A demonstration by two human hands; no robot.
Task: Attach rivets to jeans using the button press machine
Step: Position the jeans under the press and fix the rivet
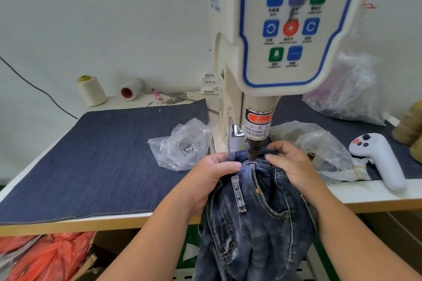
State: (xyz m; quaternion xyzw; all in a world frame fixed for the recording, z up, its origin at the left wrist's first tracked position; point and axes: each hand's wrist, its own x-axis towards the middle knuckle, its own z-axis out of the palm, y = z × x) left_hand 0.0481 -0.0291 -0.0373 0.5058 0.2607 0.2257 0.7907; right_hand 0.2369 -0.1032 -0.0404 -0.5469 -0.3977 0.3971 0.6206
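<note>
Denim jeans (255,207) sit under the press head (254,150), left hand (213,177) and right hand (293,166) gripping the waistband flanking it; positioning step, next probably triggering the press, fingers clear.

The jeans (255,212) I hold are dark blue denim with pale faded streaks, tan contrast stitching and one brass-coloured rivet (258,190). The button press machine (262,52) is cream; its control panel (294,25) has a blue border, blue, green and one red-orange buttons. The warning label (258,124) is orange above, white with black lettering below. The mat (102,155) is plain navy denim. The table edge (68,226) is white over tan. The thread cone (90,90) is cream with a yellow core. The pen (157,94) is pink. The controller (381,157) is light grey with a red button. The bags under the table (45,255) are orange-red.
</note>
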